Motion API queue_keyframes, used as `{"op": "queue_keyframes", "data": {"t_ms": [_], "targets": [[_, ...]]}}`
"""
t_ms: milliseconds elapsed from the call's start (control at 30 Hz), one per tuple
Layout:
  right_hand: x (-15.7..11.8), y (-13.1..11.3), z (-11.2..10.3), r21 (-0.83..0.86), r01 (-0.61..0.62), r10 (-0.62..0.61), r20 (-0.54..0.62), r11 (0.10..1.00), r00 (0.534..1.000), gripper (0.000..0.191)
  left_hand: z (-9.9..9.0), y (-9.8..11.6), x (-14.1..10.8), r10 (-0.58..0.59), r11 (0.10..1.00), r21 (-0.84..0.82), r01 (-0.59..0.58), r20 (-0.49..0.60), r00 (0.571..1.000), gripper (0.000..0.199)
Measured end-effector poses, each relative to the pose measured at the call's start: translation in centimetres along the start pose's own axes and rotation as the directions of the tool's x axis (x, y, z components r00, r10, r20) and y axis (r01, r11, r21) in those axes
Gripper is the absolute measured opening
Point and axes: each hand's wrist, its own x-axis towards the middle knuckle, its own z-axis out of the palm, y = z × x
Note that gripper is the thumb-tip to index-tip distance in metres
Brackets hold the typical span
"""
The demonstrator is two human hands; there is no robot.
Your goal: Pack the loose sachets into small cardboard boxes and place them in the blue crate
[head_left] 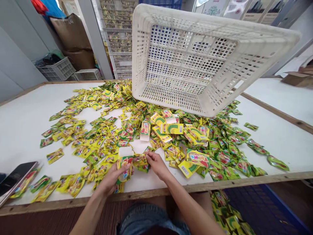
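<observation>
My left hand (114, 176) is closed round a small yellow and green candy box (125, 164). The white flap at the box's top stands open. Just right of it, my right hand (156, 164) pinches small candy packets (141, 160) in yellow and green wrappers; how many it holds I cannot tell. Wrapped packets (102, 143) lie loose all about both hands. Beyond my right hand rests a pile of flat candy boxes (172, 128), some with white flaps showing. Another box (198, 158) lies to the right on the packets.
A large white plastic basket (207, 112) lies tipped on its side on the packets, its mouth towards me. A phone (18, 179) lies at the left table edge. Stacked white crates (119, 42) stand behind. Below right, a blue crate (259, 209) sits beside more packets.
</observation>
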Motion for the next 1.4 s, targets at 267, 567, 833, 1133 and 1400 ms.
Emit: {"op": "queue_keyframes", "data": {"t_ms": [267,567,833,1133,1400], "targets": [[-0.7,-0.9,-1.0,-0.026,0.012,-0.011,0.025,1.000,1.000,0.043,0.5,0.4,-0.1,-0.020,0.996,0.088,0.012,0.090,0.996,0.047],[-1.5,-2.6,-0.7,-0.176,0.054,-0.059,-0.023,0.983,0.998,0.026,1.2,-0.9,0.5,-0.010,0.998,0.061,0.003,0.116,0.993,0.047],[-2.1,-3.1,-0.6,0.002,-0.032,0.031,-0.256,0.999,0.966,0.040,3.2,-1.9,0.6,0.126,0.975,0.162,-0.154,0.174,0.977,0.033],[-2.6,-3.1,-1.7,0.025,-0.048,0.052,-0.231,0.999,0.971,0.040,4.9,-1.7,0.1,0.135,0.982,0.115,-0.153,0.149,0.980,0.035],[-3.2,-9.1,-3.4,-0.473,0.288,-0.380,-0.111,0.833,0.918,0.012,6.3,-2.6,1.4,0.078,0.982,0.144,-0.127,0.307,0.948,0.024]]}}
